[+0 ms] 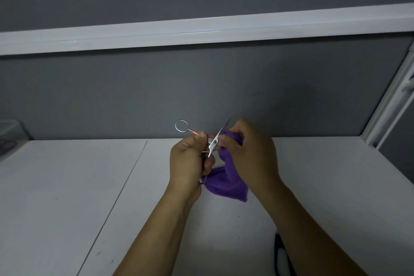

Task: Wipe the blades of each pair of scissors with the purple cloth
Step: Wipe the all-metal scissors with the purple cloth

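- Surface (67, 197): a dark looped handle (279, 251), likely another pair, waits beside the right forearm.
- Purple cloth (226, 184): the right hand (251, 154) pinches it around one blade, mid-air.
- Small steel scissors (214, 142): spread open in the grip of the left hand (190, 159); wiping underway.

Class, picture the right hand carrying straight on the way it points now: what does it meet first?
The right hand grips the purple cloth; most likely it meets the scissors held by the left hand first, though depth is unclear.
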